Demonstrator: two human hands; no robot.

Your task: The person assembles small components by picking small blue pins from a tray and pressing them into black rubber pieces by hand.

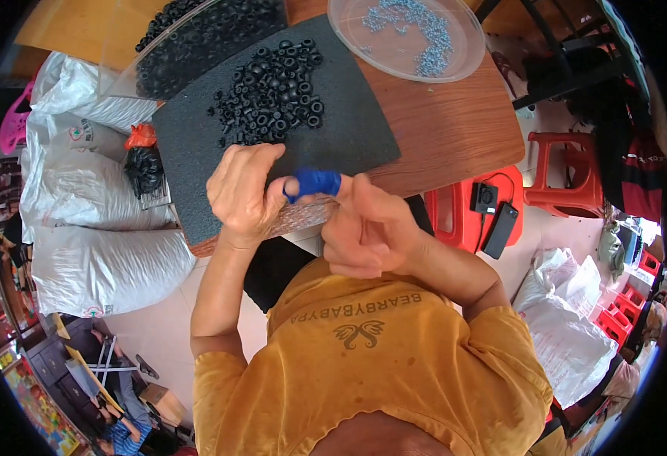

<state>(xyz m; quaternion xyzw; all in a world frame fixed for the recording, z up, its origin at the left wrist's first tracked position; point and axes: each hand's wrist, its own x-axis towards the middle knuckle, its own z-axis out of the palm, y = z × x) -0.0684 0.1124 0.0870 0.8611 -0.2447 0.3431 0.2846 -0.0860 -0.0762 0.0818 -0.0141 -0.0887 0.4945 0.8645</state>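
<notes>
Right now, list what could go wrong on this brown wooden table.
Small, round black pieces lie loose on the dark grey mat; the left hand, close by, might scatter them. The clear, round plastic tray sits near the table's right edge; a knock could spill its tiny light-blue bits.

Bright light, dark warped edges

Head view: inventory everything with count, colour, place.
Table: one, brown, top.
Mat: one, dark grey, on table.
Bin: one, clear, mat's far side.
Parts: many, black, mat and bin.
Tray: one, clear, table's far right.
Tiny pieces: many, blue, in tray.
Sacks: several, white, both sides.
Stools: several, red, right.
Phone, boxy device: one each, black, nearest stool.
Background clutter: many, mixed, rim.
Wrap: one, blue, table's near edge.
Shirt: one, yellow, bottom.
Hands: two (left, right), bare, flanking wrap.
</notes>
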